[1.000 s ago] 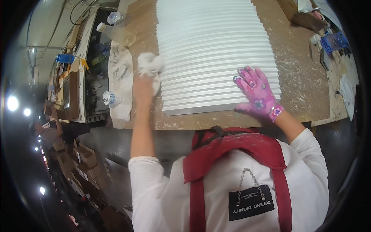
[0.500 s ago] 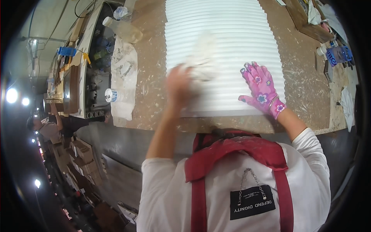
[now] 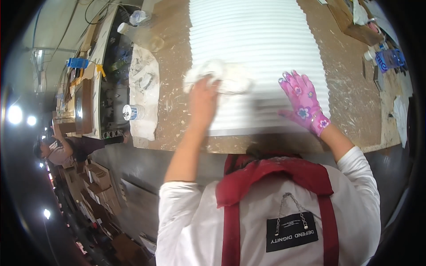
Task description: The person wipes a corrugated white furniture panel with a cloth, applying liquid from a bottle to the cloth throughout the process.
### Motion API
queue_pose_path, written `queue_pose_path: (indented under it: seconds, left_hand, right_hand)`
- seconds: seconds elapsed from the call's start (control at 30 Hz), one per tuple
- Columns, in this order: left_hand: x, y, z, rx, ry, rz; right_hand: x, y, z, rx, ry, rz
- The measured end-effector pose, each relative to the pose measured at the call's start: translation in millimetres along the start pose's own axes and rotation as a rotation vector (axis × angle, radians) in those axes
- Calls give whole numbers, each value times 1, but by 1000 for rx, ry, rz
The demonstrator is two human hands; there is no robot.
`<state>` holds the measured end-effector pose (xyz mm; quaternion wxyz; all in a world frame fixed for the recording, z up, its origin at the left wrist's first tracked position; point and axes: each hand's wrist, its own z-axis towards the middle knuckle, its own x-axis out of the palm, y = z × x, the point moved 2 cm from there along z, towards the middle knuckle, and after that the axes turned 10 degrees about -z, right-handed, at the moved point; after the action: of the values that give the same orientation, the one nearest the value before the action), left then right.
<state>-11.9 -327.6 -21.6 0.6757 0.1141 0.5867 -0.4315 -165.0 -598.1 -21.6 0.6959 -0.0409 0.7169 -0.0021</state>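
A white ridged panel (image 3: 262, 40), stepped like a stack of slats, lies on the brown worktable before me. My bare left hand (image 3: 204, 95) is closed on a white cloth (image 3: 233, 80), which spreads over the panel's left near part. My right hand (image 3: 302, 99), in a pink flowered glove, rests flat on the panel's right near part with its fingers stretched out. The cloth covers the left fingertips.
At the left, a stained white sheet (image 3: 144, 84) lies under a white tub (image 3: 133, 112), with a clear bottle (image 3: 144, 37) beyond it. A blue-labelled bottle (image 3: 389, 59) and a wooden box (image 3: 355, 29) stand at the right. Another person (image 3: 66, 148) is at a far-left bench.
My left hand has shifted slightly, and the cloth is now bunched around it instead of stretching away over the panel. My right hand has stayed almost where it was.
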Motion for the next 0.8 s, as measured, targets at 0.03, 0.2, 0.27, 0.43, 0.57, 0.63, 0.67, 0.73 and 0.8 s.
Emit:
queue_pose_path:
  seconds: [0.03,0.2,0.27,0.43,0.57,0.63,0.67,0.73,0.8]
  left_hand:
    - [-11,19,-9,-91,12,76]
    - [-75,73,-11,-264,-14,255]
    - [-58,25,19,-68,-93,180]
    - [50,-85,56,182,-33,-165]
    - [36,-38,37,112,-11,-23]
    - [17,27,14,50,-110,6]
    - [8,46,3,-15,-163,90]
    - [-20,135,-38,-493,40,177]
    - [-38,131,-21,-436,-83,188]
  right_hand:
    - [2,0,0,4,18,-14]
    - [-1,-3,-2,-17,6,38]
    - [5,-6,-7,3,16,42]
    - [-7,2,-2,-17,106,-32]
    - [-2,-2,-4,-13,-44,52]
    - [-5,-2,-2,-8,-36,78]
    - [-4,-3,-2,-3,-24,83]
    - [-7,4,0,-31,-42,110]
    - [-3,2,0,-24,-73,85]
